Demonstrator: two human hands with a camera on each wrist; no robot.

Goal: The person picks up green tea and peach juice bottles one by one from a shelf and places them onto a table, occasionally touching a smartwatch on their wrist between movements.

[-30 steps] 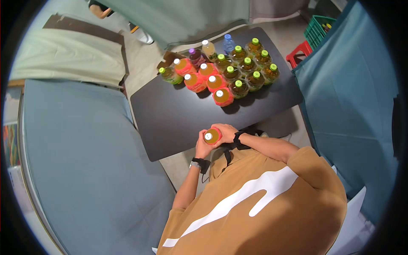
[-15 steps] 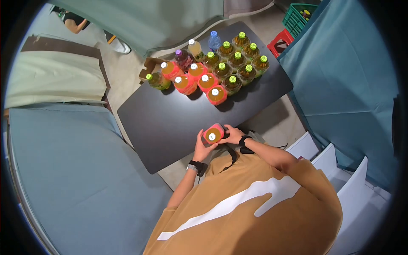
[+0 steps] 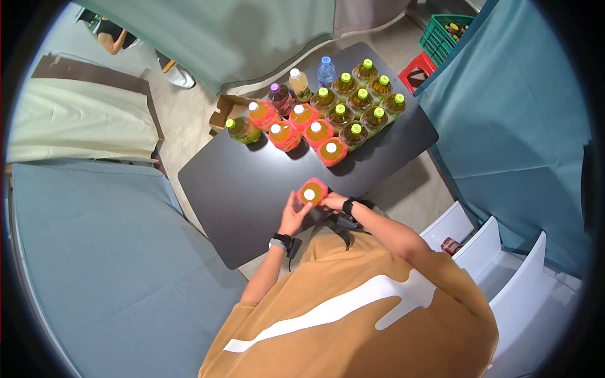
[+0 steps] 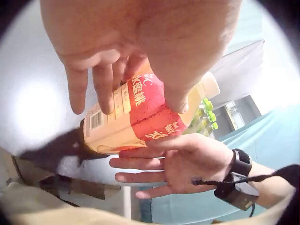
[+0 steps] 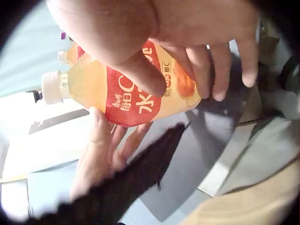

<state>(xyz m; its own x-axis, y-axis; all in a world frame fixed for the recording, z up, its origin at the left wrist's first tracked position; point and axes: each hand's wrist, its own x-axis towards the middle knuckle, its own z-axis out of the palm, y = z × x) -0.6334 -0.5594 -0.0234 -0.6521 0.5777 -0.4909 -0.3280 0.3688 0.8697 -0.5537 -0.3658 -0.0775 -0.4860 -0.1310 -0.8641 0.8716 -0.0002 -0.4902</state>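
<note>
Both hands hold a peach-coloured drink bottle with a red label and white cap (image 3: 312,191) over the table's near edge. My left hand (image 3: 292,217) has its thumb on one side and fingers along the other; the left wrist view shows this bottle (image 4: 150,105) lying tilted between the hands. Opposite, my right hand (image 3: 334,202) touches it with thumb and fingers, its fingers fairly straight in the left wrist view. In the right wrist view the right thumb lies across the label of the bottle (image 5: 136,96).
On the dark table (image 3: 252,195) stand several red-labelled bottles (image 3: 331,151), several green-capped bottles (image 3: 356,135), and purple-, white- and blue-capped ones. A cardboard box (image 3: 228,108) is behind left. White partitions (image 3: 479,252) stand at right; a green crate (image 3: 441,36) and red stool (image 3: 417,71) are beyond.
The head view has shifted. The held bottle has moved slightly away from the body, with both hands still on it. A red item has come into view among the white partitions.
</note>
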